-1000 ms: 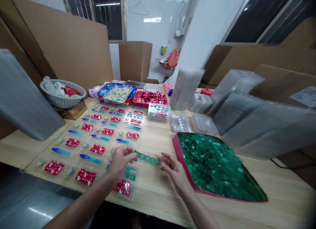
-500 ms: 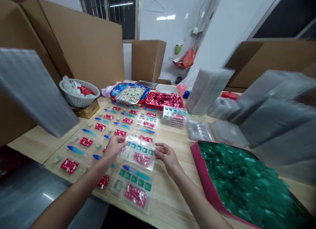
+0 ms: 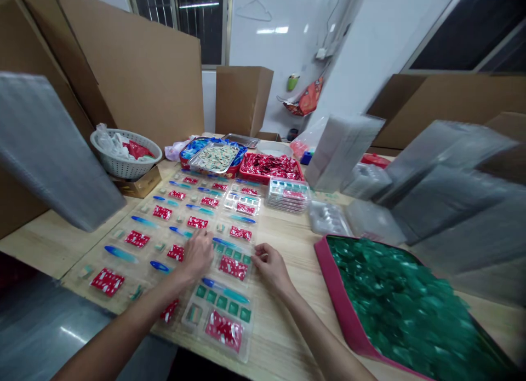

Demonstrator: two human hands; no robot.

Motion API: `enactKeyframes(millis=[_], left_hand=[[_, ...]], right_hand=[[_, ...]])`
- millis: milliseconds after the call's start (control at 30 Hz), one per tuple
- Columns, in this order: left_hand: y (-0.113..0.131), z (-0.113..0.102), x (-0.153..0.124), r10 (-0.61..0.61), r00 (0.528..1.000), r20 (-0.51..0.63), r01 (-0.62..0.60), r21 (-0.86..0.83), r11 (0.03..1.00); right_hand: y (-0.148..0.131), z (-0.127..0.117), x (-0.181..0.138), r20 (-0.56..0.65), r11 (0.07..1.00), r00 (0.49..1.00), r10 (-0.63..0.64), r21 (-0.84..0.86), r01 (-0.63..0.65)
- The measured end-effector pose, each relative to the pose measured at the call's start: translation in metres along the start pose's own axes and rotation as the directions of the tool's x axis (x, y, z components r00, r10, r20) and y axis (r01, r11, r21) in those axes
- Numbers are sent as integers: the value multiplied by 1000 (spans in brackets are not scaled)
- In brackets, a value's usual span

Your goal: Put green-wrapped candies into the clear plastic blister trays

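Left hand (image 3: 199, 254) and right hand (image 3: 271, 266) at opposite edges of clear tray (image 3: 250, 271), fingers curled, grip not determinable, red packet (image 3: 233, 267) inside tray, table (image 3: 283, 230) beneath.

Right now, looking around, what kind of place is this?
Probably a small packing workshop: clear plastic trays holding red patterned packets lie in rows on a pale wooden table, a pink-walled container is heaped with green pieces, and large brown cardboard boxes stand around.
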State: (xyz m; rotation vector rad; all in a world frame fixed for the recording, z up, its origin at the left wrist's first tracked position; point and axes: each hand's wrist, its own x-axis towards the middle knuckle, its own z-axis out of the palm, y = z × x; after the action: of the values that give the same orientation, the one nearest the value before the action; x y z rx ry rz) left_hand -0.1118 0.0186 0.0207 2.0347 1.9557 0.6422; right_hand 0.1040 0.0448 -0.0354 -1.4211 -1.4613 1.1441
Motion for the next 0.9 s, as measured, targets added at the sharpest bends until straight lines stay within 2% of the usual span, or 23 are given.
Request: enactKeyframes(millis=[67, 167, 267, 367, 433, 500, 567, 667, 733, 800, 900], left_hand=[[8, 1, -7, 114, 993, 36, -115, 10, 993], [14, 10, -19, 295, 949, 114, -302, 56, 952], [6, 24, -24, 318, 946, 66, -324, 159, 933], [-11, 36, -16, 385, 923, -11, -378, 169, 910], [-13, 39, -11, 440, 894, -85, -419, 189, 888], [-3, 37, -15, 496, 850, -175, -456, 224, 861], [21, 34, -28, 556, 803, -216, -511, 233, 828], [72, 41, -54, 611, 791, -31, -606, 98, 790], [98, 59, -65, 664, 744, 74, -667, 30, 744], [111, 79, -72, 700, 698, 151, -711, 36, 702], [110, 96, -80, 664, 706, 246, -692, 40, 721]], right_hand=[[2, 1, -3, -20, 998, 1000, -23, -58, 22], [-2, -4, -10, -41, 987, 997, -72, -150, 65], [-17, -26, -10, -19, 949, 984, -177, -268, 166], [-40, -72, 7, -2, 870, 969, -247, -442, 221], [-54, -113, 26, -18, 793, 969, -245, -578, 190], [-63, -153, 45, -54, 762, 972, -228, -632, 144], [-65, -185, 64, -73, 739, 981, -179, -669, 85], [-54, -211, 91, -24, 719, 996, -81, -693, 42], [-42, -216, 107, 27, 705, 999, -18, -708, 31], [-32, -218, 120, 69, 689, 997, 18, -724, 38], [-24, -220, 131, 62, 678, 998, -3, -733, 47]])
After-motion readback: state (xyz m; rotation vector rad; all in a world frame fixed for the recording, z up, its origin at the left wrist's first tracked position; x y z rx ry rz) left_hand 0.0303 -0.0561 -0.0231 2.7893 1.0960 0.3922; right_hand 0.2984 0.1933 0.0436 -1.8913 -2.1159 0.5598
